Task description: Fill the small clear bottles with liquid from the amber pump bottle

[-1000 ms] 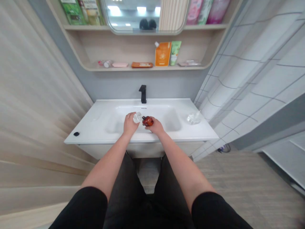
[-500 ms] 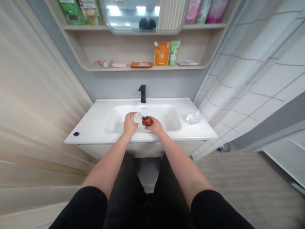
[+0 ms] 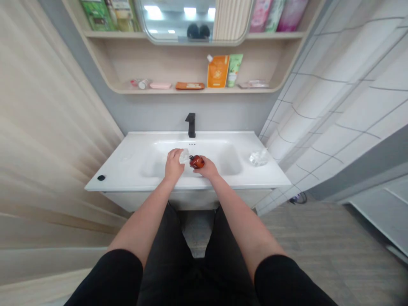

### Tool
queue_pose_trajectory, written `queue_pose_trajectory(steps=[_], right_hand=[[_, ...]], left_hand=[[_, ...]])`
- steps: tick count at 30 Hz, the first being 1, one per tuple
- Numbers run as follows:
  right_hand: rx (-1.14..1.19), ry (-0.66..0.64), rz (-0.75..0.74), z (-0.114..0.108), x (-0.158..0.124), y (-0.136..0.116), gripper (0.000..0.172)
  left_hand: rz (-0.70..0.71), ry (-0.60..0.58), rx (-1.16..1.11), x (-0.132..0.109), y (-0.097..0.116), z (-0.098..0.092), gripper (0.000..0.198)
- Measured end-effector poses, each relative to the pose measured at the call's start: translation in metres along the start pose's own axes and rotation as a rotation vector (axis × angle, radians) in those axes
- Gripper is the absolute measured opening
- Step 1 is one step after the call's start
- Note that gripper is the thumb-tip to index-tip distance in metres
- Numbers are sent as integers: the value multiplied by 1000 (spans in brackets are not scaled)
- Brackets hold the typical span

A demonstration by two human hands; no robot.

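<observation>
Over the front of the white sink basin (image 3: pixel 219 148), my right hand (image 3: pixel 208 168) is closed around an amber bottle (image 3: pixel 197 161) with a black neck. The bottle is tilted, its neck pointing left. Just left of that neck, my left hand (image 3: pixel 174 165) has its fingers closed on a whitish, see-through crumpled piece (image 3: pixel 184 156), which looks like a tissue or a bit of plastic. The bottle's neck is close to this piece; whether they touch I cannot tell.
A black faucet (image 3: pixel 191 125) rises behind the basin. Crumpled clear plastic (image 3: pixel 259 157) lies on the right counter, a small black round piece (image 3: pixel 101 177) on the left. Above, a shelf (image 3: pixel 153 91) holds an orange pouch (image 3: pixel 218 72), a green tube (image 3: pixel 234 70) and small packets.
Both hands keep almost the same place and grip. The view has shifted very slightly; nothing has been let go or taken up.
</observation>
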State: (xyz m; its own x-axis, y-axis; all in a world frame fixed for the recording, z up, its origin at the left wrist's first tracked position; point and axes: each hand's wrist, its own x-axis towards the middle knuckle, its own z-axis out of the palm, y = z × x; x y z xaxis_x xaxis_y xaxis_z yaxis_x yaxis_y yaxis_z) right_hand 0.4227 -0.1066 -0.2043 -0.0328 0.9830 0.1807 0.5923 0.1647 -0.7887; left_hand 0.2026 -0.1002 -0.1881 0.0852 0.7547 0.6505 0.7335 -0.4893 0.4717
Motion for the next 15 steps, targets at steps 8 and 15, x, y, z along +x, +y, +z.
queue_pose_trajectory(steps=[8,15], right_hand=[[-3,1,-5,2,2,3,80],[27,-4,-19,1,1,2,76]], left_hand=[[33,8,10,0,1,-2,70],[19,4,10,0,3,-2,72]])
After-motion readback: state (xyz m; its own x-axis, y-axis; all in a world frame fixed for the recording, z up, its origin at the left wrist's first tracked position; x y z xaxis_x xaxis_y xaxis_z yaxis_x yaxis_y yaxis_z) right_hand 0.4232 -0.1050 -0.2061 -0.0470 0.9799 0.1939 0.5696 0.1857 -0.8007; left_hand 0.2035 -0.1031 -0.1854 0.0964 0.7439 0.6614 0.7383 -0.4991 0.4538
